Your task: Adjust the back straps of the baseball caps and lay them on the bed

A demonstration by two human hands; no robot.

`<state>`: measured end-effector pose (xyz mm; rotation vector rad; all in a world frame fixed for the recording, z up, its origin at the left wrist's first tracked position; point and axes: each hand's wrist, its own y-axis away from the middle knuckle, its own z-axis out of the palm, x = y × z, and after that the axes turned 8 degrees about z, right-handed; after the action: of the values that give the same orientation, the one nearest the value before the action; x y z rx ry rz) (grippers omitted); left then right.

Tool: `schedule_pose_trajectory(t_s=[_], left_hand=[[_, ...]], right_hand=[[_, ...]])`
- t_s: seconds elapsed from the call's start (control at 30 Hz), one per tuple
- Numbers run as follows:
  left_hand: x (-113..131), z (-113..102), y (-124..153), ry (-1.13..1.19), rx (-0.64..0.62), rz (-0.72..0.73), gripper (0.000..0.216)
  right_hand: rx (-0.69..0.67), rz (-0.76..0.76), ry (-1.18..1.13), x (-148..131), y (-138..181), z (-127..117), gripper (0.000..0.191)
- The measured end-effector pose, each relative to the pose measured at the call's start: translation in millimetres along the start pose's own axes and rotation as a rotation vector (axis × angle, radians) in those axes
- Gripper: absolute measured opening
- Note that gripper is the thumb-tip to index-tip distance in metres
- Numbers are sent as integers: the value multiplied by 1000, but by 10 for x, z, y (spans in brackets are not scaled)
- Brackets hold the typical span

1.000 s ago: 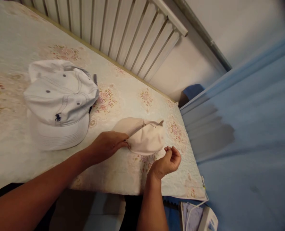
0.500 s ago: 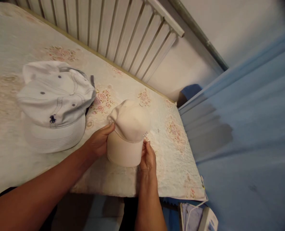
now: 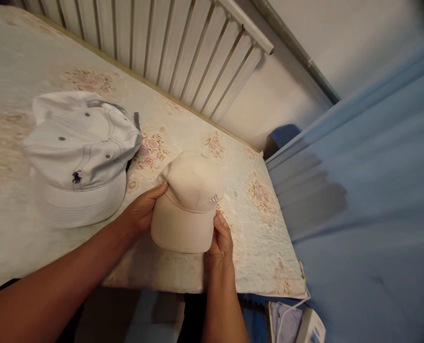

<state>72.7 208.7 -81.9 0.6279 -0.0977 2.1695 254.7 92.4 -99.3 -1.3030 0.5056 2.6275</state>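
Note:
A small beige cap (image 3: 186,200) sits crown up near the front edge of the flowered mat (image 3: 204,119), its brim pointing toward me. My left hand (image 3: 142,212) grips the left side of the brim. My right hand (image 3: 221,238) holds the right side of the brim, thumb on top. A larger pale blue cap (image 3: 79,152) with a dark logo lies to the left on the mat, apart from both hands.
A white slatted rail (image 3: 183,43) runs along the mat's far edge. A blue surface (image 3: 369,200) fills the right side. A white device with a cord (image 3: 305,326) lies at the bottom right, below the mat's corner.
The beige cap went from lying folded flat under my left hand to standing crown up. My right hand closed on its brim, and both hands drew it slightly toward me.

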Motion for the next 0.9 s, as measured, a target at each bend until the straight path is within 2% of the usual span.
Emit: schedule_pose_trajectory(t_s=[0.07,0.13,0.3,0.47,0.67,0.9], left_hand=[[-3,12,27,23,-22,-32,48],[-27,44,60,40,-31,-47,48],[-133,118,111,46,-16,-42,40],[-159,75,98,71,-16,-66,41],[-119,55,96,76,-73,24,27],[-103,95,117,-10,-134,65,40]], right_hand=[[-47,15,26,-11,28,25,45],[-38,7,8,-13,35,22,44],[105,-8,-146,-6,-11,-45,32],[173,6,-224,-15,-16,-61,27],[174,-1,-230,-4,-6,-100,28],[153,8,-173,22,-24,-147,29]])
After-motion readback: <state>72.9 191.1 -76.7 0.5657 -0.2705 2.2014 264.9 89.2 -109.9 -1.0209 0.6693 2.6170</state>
